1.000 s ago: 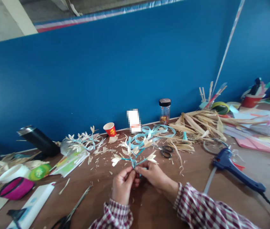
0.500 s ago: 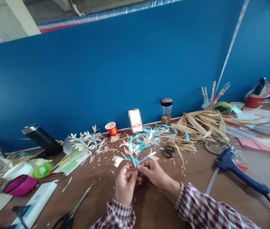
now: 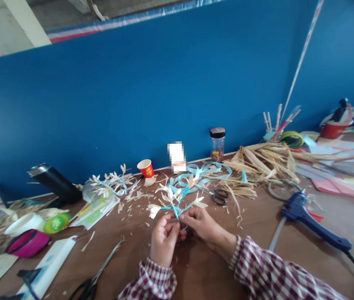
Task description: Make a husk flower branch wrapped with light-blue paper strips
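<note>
Between my hands is a flower spray (image 3: 173, 201) with pale husk-like petals and light-blue wrapped stems that spread out like branches. My left hand (image 3: 166, 238) pinches the base of its stems with thumb and fingers. From the other side, my right hand (image 3: 203, 225) closes thumb and forefinger on the same base, and a bit of blue strip shows near the fingertips. Behind the spray lies a loose coil of light-blue ribbon (image 3: 211, 170). Small black-handled scissors (image 3: 219, 196) rest just beyond my right hand.
A blue glue gun (image 3: 316, 225) lies at right, its cord trailing. Larger scissors (image 3: 100, 271) are at front left. Dried husks (image 3: 254, 162), a lidded jar (image 3: 217, 144), a red paper cup (image 3: 146, 168) and another flower bunch (image 3: 112, 183) line the blue partition. A black bottle (image 3: 54, 182) leans at left.
Almost nothing differs. Both hands keep their hold on the flower spray's stem base, and the view has shifted very slightly.
</note>
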Motion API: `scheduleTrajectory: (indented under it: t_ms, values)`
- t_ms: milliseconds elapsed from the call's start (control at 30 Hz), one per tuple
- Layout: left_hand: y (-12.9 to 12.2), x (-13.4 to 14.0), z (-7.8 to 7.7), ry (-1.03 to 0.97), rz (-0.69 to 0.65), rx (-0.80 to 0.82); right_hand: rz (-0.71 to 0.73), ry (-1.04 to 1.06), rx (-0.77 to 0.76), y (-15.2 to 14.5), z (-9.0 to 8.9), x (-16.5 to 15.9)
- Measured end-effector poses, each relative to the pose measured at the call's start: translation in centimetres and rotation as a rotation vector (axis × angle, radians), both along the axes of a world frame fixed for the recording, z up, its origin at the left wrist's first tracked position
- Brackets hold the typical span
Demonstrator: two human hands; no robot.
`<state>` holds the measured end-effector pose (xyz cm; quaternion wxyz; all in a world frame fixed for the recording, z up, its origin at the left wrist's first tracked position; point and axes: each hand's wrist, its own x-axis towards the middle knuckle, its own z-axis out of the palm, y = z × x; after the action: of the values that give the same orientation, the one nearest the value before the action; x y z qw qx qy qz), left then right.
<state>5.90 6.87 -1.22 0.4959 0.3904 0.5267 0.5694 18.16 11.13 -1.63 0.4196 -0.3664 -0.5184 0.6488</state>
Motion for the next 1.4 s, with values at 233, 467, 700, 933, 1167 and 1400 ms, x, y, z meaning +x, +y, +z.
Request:
scheduleTrajectory:
  t_ms: [233,467,700,933,1167,1400]
  values:
    - [-0.2,-0.1,0.0,0.104,-0.008,0.026,-0.034,-0.025,0.019,0.2,-0.1,-0.1]
    - [-0.1,0.1,0.2,0.115,-0.004,0.031,-0.055,-0.014,0.036,0.1,-0.8,-0.5]
    - [0.3,-0.2,-0.5,0.107,0.044,0.033,-0.081,-0.006,0.033,0.3,-1.4,-0.7]
    - [0.7,-0.4,-1.0,0.008,0.07,-0.06,-0.09,-0.037,0.088,0.1,-1.7,-0.9]
    - [0.7,-0.3,-0.5,-0.042,0.07,-0.125,-0.118,-0.142,0.162,-0.2,-1.3,-0.7]
    - [0.7,-0.6,-0.7,-0.004,0.079,-0.047,-0.106,-0.033,0.099,-0.2,-1.7,-0.9]
